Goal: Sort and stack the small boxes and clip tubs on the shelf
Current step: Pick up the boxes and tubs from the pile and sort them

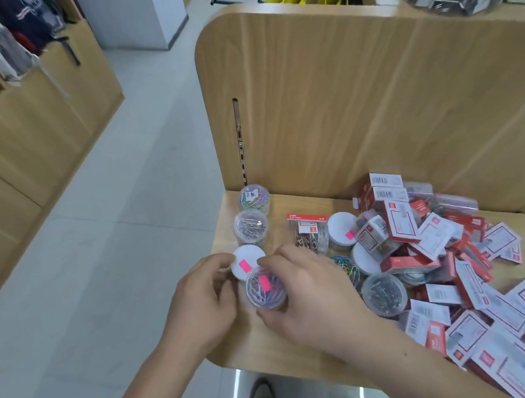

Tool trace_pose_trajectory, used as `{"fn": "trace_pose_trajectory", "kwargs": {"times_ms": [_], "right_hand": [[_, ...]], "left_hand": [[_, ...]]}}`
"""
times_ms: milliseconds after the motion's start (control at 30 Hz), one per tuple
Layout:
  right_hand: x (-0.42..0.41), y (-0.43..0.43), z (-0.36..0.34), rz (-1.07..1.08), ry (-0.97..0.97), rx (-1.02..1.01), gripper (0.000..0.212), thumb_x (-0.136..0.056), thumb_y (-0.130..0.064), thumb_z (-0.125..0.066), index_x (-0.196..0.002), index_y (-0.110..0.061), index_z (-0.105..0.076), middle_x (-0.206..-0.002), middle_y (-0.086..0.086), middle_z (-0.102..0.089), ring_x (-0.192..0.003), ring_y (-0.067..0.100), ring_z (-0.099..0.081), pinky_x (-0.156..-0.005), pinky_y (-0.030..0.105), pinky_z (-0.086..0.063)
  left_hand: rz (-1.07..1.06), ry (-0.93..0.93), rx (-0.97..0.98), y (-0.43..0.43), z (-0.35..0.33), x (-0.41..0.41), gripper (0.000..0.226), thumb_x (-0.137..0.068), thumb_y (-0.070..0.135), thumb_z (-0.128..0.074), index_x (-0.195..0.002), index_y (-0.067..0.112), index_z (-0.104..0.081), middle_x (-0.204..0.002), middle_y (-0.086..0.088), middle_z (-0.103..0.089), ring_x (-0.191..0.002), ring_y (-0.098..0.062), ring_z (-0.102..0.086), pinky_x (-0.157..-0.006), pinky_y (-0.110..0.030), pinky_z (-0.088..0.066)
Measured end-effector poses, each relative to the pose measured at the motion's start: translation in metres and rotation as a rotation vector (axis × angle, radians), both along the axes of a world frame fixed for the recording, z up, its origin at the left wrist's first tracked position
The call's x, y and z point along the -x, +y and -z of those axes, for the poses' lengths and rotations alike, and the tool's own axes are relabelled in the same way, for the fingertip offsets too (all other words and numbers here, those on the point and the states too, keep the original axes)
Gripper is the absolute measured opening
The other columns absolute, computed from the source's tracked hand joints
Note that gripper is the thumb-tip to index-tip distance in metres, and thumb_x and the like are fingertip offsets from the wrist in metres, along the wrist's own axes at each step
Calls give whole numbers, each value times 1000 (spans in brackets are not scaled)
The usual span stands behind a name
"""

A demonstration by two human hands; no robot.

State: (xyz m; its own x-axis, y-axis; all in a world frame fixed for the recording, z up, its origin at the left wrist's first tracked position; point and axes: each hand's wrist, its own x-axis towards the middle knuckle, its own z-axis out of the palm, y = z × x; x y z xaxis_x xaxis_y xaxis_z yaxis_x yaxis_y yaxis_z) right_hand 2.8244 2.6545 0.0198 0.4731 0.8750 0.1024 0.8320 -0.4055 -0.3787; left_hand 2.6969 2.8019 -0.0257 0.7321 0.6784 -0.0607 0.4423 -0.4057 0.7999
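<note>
Fingers of the left hand and right hand curl round a clear round plastic tub of coloured paper clips, lower centre, near the left edge of the wooden shelf, likely lining it up with the white-lidded round tub just behind, apart from the red-and-white cardboard boxes.

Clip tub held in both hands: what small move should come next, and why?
Probably set the held tub down on the shelf just in front of the white-lidded tub, extending the row of three along the left edge. The left hand and right hand grip it right there.
</note>
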Motion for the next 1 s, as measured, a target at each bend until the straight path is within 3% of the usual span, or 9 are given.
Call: {"fn": "trace_pose_trajectory", "kwargs": {"times_ms": [267, 400, 533, 600, 733, 833, 1000], "right_hand": [[4, -9, 14, -59, -129, 151, 43, -64, -52, -77, -97, -27, -67, -97, -7, -59, -93, 23, -58, -73, 37, -46], [4, -19, 12, -18, -122, 50, 37, -70, -45, -79, -100, -27, -67, -100, -5, -58, -92, 23, -58, -71, 36, -47], [-22, -64, -11, 171, -76, -63, 25, -81, -46, -73, -99, -28, -71, -93, -8, -63, -87, 22, -61, -66, 35, -52], [-39, -88, -19, 279, -120, 39, 27, -81, -48, -72, -96, -26, -72, -95, -6, -64, -89, 23, -62, -63, 33, -51], [-46, -103, -15, 352, -195, 217, 27, -75, -48, -73, -83, -23, -69, -90, -3, -58, -77, 26, -63, -53, 31, -45], [-41, -103, -8, 338, -202, 245, 32, -69, -46, -82, -76, -20, -65, -86, 1, -52, -65, 28, -59, -46, 33, -42], [-39, -98, -3, 370, -193, 303, 36, -65, -43, -87, -80, -21, -63, -94, 2, -53, -57, 25, -59, -41, 31, -41]], "left_hand": [[-84, -50, -5, -22, 3, 6, 29, -89, 11, -70, -105, 34, -68, -101, 17, -68, -89, -1, -69, -83, -38, -59], [-129, -66, -102, -34, -17, -3, 22, -90, 14, -69, -103, 32, -68, -100, 18, -62, -85, -4, -66, -75, -36, -58], [109, -74, -264, -51, -42, -36, 16, -89, 25, -65, -104, 32, -67, -102, 18, -60, -89, -7, -62, -73, -35, -55], [247, -4, -402, -56, -47, -72, 26, -90, 33, -63, -116, 31, -65, -110, 11, -60, -100, -17, -61, -74, -36, -54], [344, 430, -615, -58, -47, -145, 50, -90, 52, -57, -133, 28, -56, -124, -4, -51, -117, -33, -52, -81, -41, -54], [351, 503, -561, -48, -37, -158, 54, -84, 51, -61, -130, 24, -56, -122, -6, -44, -113, -37, -55, -81, -43, -54], [235, 184, -296, -21, -42, -140, 54, -81, 32, -75, -132, 21, -61, -129, 0, -50, -118, -23, -57, -96, -37, -50]]}}
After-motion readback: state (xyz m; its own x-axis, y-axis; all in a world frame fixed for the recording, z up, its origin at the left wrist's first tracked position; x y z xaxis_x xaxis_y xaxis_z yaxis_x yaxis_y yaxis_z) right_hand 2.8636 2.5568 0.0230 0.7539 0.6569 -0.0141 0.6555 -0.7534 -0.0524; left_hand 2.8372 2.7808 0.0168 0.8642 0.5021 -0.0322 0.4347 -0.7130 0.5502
